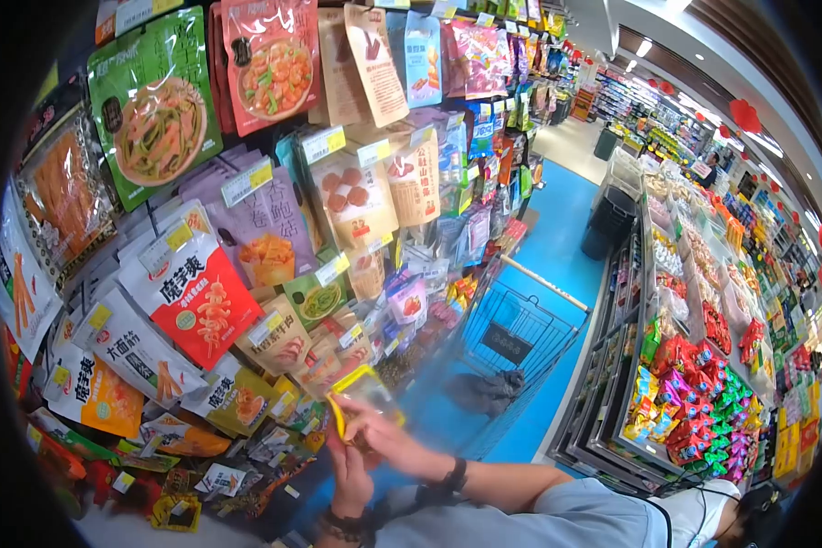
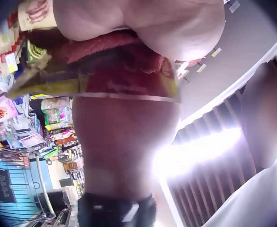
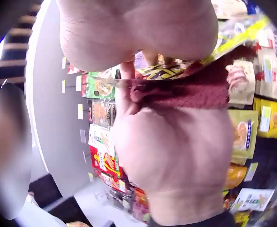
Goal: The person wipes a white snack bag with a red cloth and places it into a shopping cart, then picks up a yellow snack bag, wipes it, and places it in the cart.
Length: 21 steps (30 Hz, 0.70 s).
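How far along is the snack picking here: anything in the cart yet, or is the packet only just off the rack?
Done: a yellow-edged snack packet is off the hanging rack. In hand: the left hand and right hand both hold it in front of the display. Left: it has not reached the shopping cart, which shows only a dark bundle inside.

A rack (image 1: 247,183) of hanging snack packets fills the left side, its rows running away toward the back of the aisle (image 1: 557,228). A cart (image 1: 511,347) stands in the aisle just right of the rack, a cloth (image 1: 489,391) lying in it. Right of the cart, across the aisle, tiered shelves (image 1: 694,347) hold more packets. Both hands meet low before the rack: the left hand (image 1: 349,475) below, the right hand (image 1: 384,437) above it, a packet (image 1: 363,391) between them, just left of the cart.
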Each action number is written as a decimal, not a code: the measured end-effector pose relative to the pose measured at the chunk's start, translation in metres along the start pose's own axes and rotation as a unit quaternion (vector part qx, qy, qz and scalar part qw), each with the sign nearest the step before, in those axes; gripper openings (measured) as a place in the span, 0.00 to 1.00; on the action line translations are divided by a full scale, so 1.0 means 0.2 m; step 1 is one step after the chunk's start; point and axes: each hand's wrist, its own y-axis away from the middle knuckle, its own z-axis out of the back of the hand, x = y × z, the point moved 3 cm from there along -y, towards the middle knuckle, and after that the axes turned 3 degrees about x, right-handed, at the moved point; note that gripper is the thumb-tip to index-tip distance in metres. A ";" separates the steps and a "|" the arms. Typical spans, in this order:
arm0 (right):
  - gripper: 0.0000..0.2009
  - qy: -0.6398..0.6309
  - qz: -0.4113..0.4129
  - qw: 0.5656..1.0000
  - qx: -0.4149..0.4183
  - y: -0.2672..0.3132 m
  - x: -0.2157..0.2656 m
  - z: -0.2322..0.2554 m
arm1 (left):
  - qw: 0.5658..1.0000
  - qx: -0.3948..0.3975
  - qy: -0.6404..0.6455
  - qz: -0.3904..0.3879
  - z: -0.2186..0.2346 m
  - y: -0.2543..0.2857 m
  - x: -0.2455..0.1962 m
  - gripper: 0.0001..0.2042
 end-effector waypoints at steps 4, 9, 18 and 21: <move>0.33 0.263 0.095 0.958 0.068 0.00 0.06 0.01 | 0.995 -0.007 0.088 -0.037 0.03 0.09 -0.02 0.32; 0.44 0.287 0.133 0.948 -0.031 -0.03 0.06 -0.07 | 0.966 0.082 -0.140 -0.201 -0.01 0.06 -0.18 0.34; 0.44 0.293 0.132 0.947 0.003 -0.03 0.09 -0.25 | 0.969 0.052 -0.176 -0.167 0.03 -0.02 -0.30 0.37; 0.44 0.232 0.118 0.965 -0.020 -0.09 0.10 -0.23 | 0.963 0.074 -0.190 -0.174 0.01 0.01 -0.30 0.37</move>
